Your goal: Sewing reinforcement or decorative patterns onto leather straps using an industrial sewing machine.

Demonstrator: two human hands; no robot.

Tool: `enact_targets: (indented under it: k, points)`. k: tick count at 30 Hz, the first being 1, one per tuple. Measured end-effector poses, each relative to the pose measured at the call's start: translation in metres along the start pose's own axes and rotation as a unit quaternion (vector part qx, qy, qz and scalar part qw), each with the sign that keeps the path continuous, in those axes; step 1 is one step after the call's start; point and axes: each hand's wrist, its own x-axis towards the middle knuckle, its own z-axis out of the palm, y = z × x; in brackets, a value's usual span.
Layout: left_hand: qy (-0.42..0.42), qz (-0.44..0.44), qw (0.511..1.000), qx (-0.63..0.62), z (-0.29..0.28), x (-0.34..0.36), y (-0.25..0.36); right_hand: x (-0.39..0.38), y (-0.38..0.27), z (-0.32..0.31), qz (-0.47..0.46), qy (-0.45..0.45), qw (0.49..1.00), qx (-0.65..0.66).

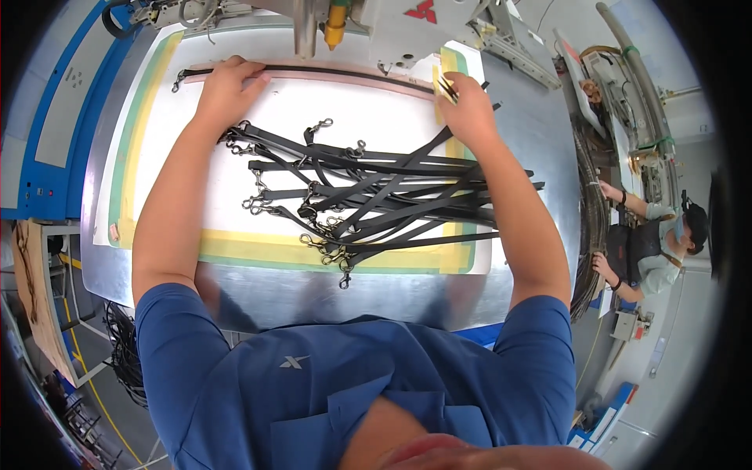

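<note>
Pressing a flat black strap point(329, 70) along a long pink strip point(345, 79), the left hand's point(232, 90) grip unclear, the right hand point(468, 108) pinches something slim, dark, with black metal-clipped straps point(376, 166) heaped below.

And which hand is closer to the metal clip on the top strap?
Left. The left hand is on the strap, just right of the clip; the right hand is far off, near the strap's other end.
</note>
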Motion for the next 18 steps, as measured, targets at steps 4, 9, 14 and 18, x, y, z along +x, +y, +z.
enact_targets:
  k: [4, 9, 14, 18]
  points:
    - [-0.019, 0.006, 1.000, -0.002, -0.001, 0.003, 0.001, -0.003, 0.015, -0.003, -0.063, -0.078, 0.995, -0.017]
    - [-0.019, -0.010, 1.000, -0.012, -0.002, 0.004, -0.003, -0.007, 0.008, -0.010, -0.100, -0.136, 0.982, -0.080]
    - [-0.020, -0.007, 1.000, 0.023, 0.003, -0.002, -0.003, -0.011, 0.008, -0.047, -0.122, -0.260, 0.958, 0.001]
    - [-0.056, -0.007, 0.998, 0.024, 0.001, -0.007, 0.002, -0.051, 0.018, -0.079, -0.108, -0.392, 0.910, 0.081]
